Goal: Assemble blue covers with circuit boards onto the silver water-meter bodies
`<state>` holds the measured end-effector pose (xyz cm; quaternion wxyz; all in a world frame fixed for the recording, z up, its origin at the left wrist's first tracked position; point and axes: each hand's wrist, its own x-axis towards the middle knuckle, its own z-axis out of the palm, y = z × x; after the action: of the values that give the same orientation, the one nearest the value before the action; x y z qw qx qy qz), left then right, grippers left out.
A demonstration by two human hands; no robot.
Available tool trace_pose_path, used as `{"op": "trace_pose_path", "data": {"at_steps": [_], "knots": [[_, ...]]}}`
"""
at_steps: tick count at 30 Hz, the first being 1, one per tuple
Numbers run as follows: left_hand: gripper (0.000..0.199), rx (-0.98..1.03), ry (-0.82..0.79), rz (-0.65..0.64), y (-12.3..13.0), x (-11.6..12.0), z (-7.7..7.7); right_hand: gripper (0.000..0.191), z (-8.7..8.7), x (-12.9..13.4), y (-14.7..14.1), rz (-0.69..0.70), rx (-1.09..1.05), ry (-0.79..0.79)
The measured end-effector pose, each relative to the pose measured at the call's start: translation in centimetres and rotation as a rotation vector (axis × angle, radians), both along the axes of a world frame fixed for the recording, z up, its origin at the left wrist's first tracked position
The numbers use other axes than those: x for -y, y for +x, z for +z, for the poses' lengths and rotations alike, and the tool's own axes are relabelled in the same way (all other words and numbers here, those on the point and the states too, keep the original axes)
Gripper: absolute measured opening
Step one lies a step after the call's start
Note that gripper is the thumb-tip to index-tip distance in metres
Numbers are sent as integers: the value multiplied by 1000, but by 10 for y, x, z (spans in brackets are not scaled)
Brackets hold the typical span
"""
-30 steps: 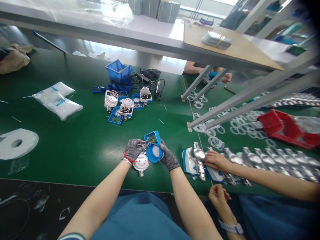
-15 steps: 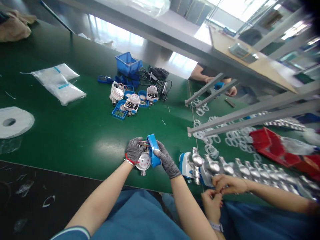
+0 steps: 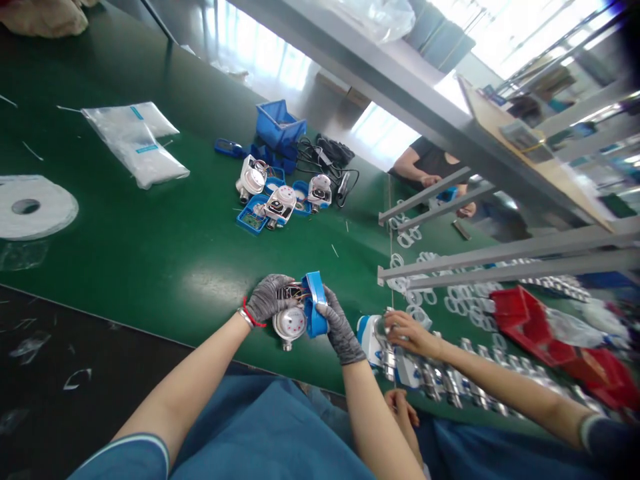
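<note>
My left hand [image 3: 270, 299], in a grey knit glove, is closed round the upper part of an opened meter [image 3: 291, 323] with a round white face and a metal pipe stub below. My right hand [image 3: 341, 328], gloved too, grips a blue plastic housing [image 3: 315, 303] held on edge beside the meter. Thin coloured wires [image 3: 299, 291] run between the two parts. Farther back on the green table, several similar opened meters [image 3: 280, 203] stand by blue housings [image 3: 251, 215] with wires and circuit boards showing.
A blue bin [image 3: 280, 125] and black cables [image 3: 327, 153] lie behind the meters. Plastic bags [image 3: 145, 147] and a white roll [image 3: 50, 208] are at left. At right, a co-worker's hand [image 3: 410, 333] touches a row of metal-bodied meters [image 3: 434, 381], near a red bin [image 3: 523, 313] and a grey frame [image 3: 450, 263].
The camera view has shifted, and the tabletop things appear farther right. My hands keep hold of the meter and housing. The co-worker's upper hand has reached left onto the nearest meter.
</note>
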<state>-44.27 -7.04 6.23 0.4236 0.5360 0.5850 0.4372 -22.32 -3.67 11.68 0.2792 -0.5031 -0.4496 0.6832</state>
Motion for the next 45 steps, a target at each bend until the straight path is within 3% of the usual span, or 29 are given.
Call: {"op": "trace_pose_path", "data": {"at_steps": [3,7,12,20,25,35,39,45], "knots": [[67,176,-71,-23,-8,-21,12,62,-9,-5,6,2,-52,-37],[83,165,-101,-203,-4,-59,23,52,-19,-10,11,24,-106,-52],[71,296,-171,-364,15,-86,24,59,-15,-10,9,58,-39,-17],[70,732,-319,-482,18,-94,29,65,-5,-6,7,5,16,-34],[61,901,-402,-511,13,-100,27,66,1,-5,5,-72,-76,-64],[71,1083,-508,-535,20,-100,14,66,-9,-6,8,-75,-148,-59],[71,1099,-535,-595,13,-102,12,64,-15,-6,12,-71,-84,-104],[58,1005,-509,-582,13,-119,6,40,-26,-7,23,-262,-191,-259]]}}
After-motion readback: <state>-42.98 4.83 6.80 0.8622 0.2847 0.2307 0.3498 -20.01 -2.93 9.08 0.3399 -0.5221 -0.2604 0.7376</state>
